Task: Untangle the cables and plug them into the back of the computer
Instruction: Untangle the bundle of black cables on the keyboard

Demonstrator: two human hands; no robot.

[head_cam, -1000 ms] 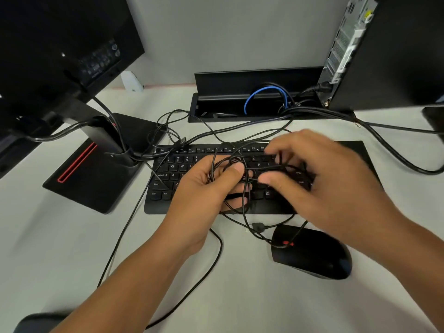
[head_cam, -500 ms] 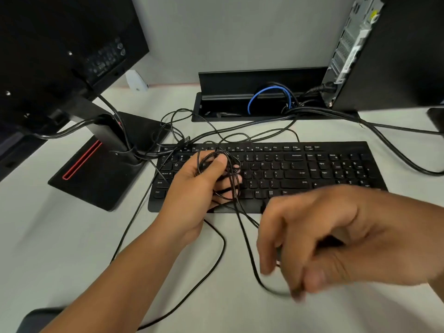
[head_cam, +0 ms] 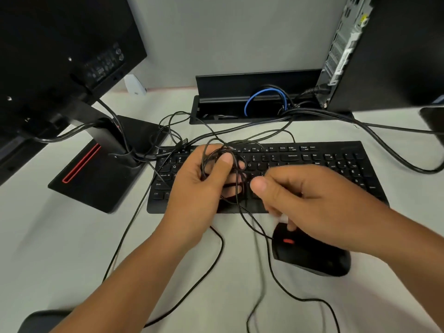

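Observation:
A tangle of thin black cables [head_cam: 237, 150] hangs over the left half of the black keyboard [head_cam: 312, 159]. My left hand [head_cam: 199, 186] grips the bundle, thumb pressed on top. My right hand [head_cam: 312, 200] hovers just right of the tangle, above the keyboard's front edge and the black mouse [head_cam: 312, 258]. Its thumb points left and its fingers curl down, blurred; whether they hold a strand is unclear. Slack cable [head_cam: 300, 299] trails on the desk toward me. The computer tower's back panel [head_cam: 341, 51] stands at the far right.
A monitor [head_cam: 60, 56] on a black stand [head_cam: 96, 181] fills the left. An open cable tray [head_cam: 240, 85] with a blue cable [head_cam: 252, 102] sits behind the keyboard. Thick black cables [head_cam: 384, 140] run from the tower across the right of the desk.
My right hand pulled a strand out of the tangle toward me, then swung back up beside the bundle. The left hand kept its grip. More slack cable now lies on the desk.

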